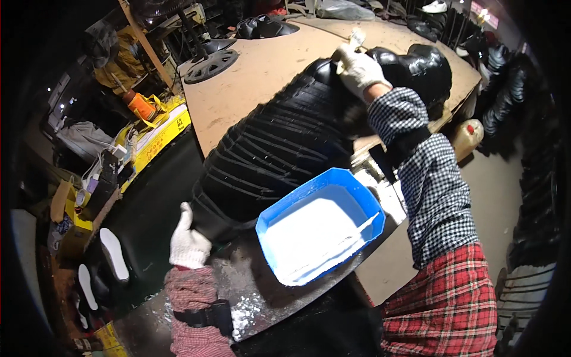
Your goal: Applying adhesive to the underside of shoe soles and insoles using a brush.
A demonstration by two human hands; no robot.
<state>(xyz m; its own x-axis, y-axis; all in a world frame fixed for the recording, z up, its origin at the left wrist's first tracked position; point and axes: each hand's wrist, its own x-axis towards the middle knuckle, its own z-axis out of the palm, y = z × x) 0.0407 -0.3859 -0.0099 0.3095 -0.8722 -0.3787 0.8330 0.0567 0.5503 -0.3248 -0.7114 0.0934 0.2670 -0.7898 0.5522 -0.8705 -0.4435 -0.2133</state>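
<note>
The ridged black stack (270, 143) lies lengthwise from seven to one o'clock; left grip (189, 241) near seven, right grip (361, 71) near one, whether closed I cannot tell.

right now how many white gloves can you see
2: one on the left hand, by the near end of the black ridged stack; one on the right hand, at its far end. Others may be hidden.

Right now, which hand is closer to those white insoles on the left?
Left. The left hand is to the right of the white insoles; the right hand is much farther, beyond the blue tub.
</note>
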